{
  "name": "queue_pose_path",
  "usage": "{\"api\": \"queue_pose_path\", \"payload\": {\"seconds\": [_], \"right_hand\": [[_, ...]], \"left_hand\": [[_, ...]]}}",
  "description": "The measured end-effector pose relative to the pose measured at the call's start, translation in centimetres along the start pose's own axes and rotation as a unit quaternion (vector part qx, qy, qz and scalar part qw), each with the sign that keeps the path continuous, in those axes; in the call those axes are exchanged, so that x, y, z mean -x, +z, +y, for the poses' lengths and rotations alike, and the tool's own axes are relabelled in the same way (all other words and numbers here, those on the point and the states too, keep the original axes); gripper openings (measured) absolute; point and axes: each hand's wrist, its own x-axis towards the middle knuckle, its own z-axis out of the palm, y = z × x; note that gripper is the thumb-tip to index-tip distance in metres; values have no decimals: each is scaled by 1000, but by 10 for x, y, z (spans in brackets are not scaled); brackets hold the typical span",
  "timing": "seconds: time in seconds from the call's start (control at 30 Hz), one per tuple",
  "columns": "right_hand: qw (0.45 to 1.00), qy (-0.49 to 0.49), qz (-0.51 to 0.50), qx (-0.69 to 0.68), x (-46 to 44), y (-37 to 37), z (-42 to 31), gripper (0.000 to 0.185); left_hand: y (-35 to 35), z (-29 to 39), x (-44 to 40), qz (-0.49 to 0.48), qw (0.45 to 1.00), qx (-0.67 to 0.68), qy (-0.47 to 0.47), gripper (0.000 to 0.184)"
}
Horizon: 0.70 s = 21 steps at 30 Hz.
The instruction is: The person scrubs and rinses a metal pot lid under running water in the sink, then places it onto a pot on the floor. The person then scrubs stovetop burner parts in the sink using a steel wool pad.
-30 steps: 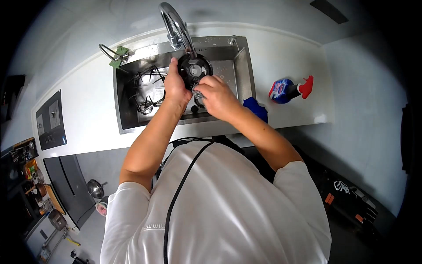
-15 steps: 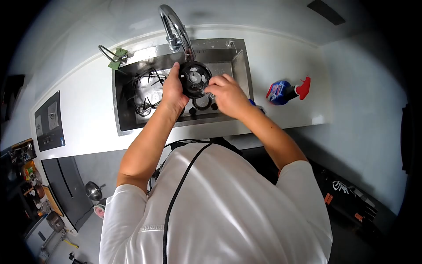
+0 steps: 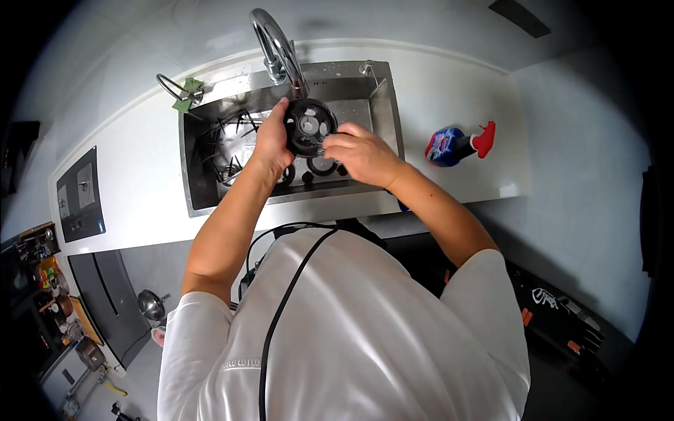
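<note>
The black disc (image 3: 309, 126) is just above the middle of the frame, below the faucet's (image 3: 267, 35) spout and over the sink (image 3: 384, 116). The left hand (image 3: 272, 140) grips its left edge, thumb up along the rim, the other fingers mostly hidden. The right hand (image 3: 361, 156), fingers bunched, pinches a blurred, partly hidden scrubber (image 3: 322, 149) against its lower right edge. A ring (image 3: 323, 174) lies below; black grates (image 3: 228, 169) lie left in the sink. A spray bottle (image 3: 449, 146) lies right of it on the counter (image 3: 484, 179).

Left hand (image 3: 272, 142): fingers are hiding behind the black disc (image 3: 309, 107)!
Right hand (image 3: 361, 154): it's mostly covering the scrubber (image 3: 322, 149)!
Shirt (image 3: 351, 330): it's overrunning six o'clock!
</note>
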Motion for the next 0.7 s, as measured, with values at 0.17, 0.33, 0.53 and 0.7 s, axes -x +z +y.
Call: {"api": "queue_pose_path", "payload": {"seconds": [0.17,0.33,0.53,0.7], "right_hand": [[997,-31,37,57,2,6,-13,25],[993,23,49,102,-1,16,4,21],[991,47,67,103,-16,43,-20,25],[997,35,43,47,3,12,1,24]], "left_hand": [[-2,22,-7,-68,989,-60,-113,42],[3,15,-8,-119,990,-47,-53,41],[3,-49,6,-9,989,-4,145,43],[-2,-37,11,-12,984,-34,174,45]]}}
